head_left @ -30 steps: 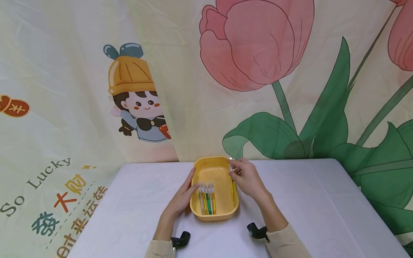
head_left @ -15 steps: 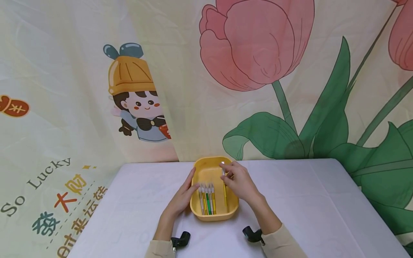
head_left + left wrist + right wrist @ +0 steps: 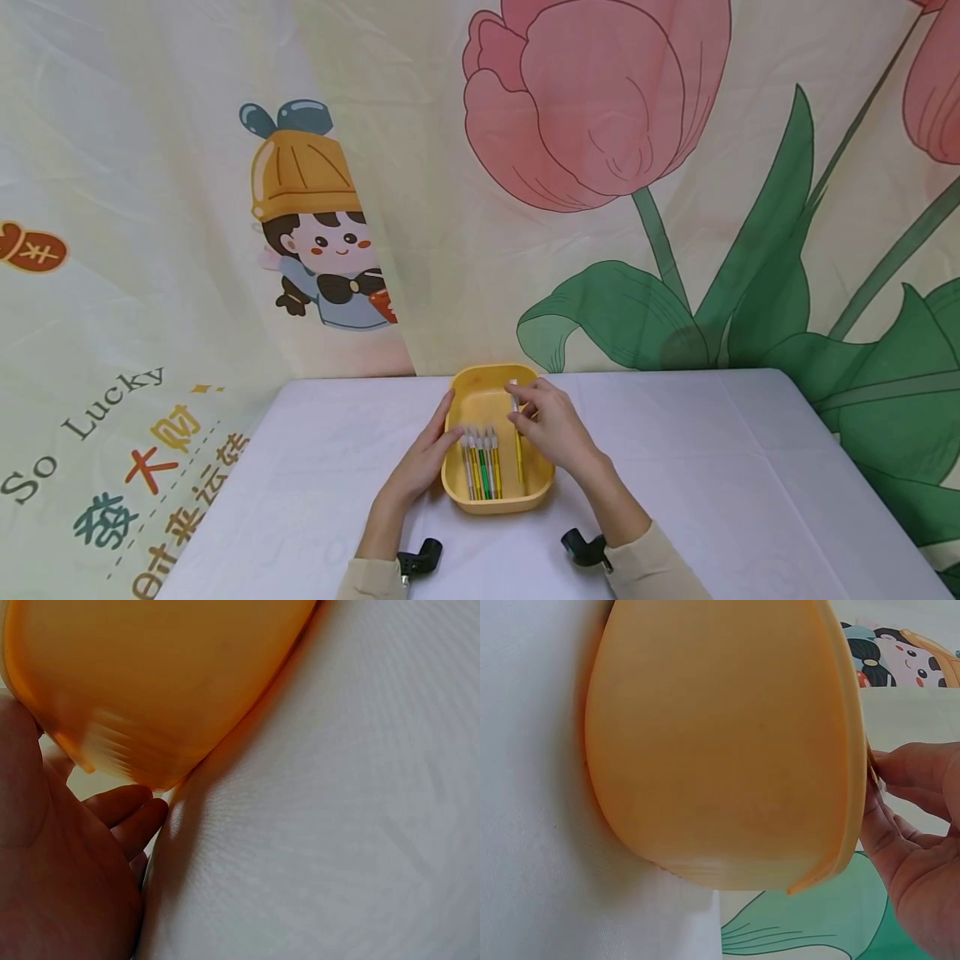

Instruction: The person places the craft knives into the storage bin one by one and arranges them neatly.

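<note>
A yellow plastic tray stands on the table. My left hand holds its left side, thumb at the rim and fingers along the outer wall; in the left wrist view that hand is against the tray wall. Inside, several slim pens, pointed tips away from me, lie side by side at the near left. My right hand pinches a slim yellow pen near its whitish far end, over the tray's right half. In the right wrist view, the tray wall hides most of this pen.
A white cloth covers the table. Behind it hangs a printed curtain with a pink tulip and a cartoon figure. Small black cameras sit at both wrists.
My right hand has moved left with the yellow pen, from the tray's right wall toward the row of pens. The left hand and the tray have stayed in place.
</note>
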`<state>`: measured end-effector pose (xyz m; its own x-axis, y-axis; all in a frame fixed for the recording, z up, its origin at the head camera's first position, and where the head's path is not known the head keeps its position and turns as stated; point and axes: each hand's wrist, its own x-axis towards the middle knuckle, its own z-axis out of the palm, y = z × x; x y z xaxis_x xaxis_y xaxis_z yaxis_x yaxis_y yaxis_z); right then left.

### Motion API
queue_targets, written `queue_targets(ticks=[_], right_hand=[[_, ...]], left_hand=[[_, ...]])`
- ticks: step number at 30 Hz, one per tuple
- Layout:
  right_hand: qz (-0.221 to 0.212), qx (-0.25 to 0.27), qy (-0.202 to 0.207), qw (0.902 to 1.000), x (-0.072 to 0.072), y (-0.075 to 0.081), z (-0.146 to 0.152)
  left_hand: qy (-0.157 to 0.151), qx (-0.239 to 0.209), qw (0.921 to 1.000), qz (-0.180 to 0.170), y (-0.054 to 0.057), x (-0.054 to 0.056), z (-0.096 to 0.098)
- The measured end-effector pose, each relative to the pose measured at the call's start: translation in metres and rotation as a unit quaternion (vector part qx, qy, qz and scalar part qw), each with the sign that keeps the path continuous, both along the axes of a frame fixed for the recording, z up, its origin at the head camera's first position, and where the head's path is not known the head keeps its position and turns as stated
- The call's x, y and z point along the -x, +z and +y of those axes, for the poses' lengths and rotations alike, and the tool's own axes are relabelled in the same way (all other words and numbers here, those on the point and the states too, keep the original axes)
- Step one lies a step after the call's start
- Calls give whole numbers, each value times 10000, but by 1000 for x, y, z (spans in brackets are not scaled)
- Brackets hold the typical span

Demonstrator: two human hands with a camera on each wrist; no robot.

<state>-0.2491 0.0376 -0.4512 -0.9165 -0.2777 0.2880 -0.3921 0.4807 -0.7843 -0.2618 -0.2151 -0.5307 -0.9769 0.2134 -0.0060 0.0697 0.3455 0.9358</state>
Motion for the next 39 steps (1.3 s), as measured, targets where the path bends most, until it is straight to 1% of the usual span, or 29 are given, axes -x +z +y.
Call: queue_targets(ticks=[9, 15, 28, 39], right_hand=[[-73, -98, 126, 9998, 0, -3, -3], [-97, -195, 208, 9995, 0, -4, -6], [-271, -513, 275, 9979, 2, -14, -13], [-158, -934, 110, 9954, 1, -21, -21]], left_hand=[[70, 88, 9999, 32, 1, -1, 1], [29, 68, 9999, 73, 1, -1, 1], [19, 117, 9999, 96, 1, -1, 0], [15, 145, 9998, 153, 0, -1, 0]])
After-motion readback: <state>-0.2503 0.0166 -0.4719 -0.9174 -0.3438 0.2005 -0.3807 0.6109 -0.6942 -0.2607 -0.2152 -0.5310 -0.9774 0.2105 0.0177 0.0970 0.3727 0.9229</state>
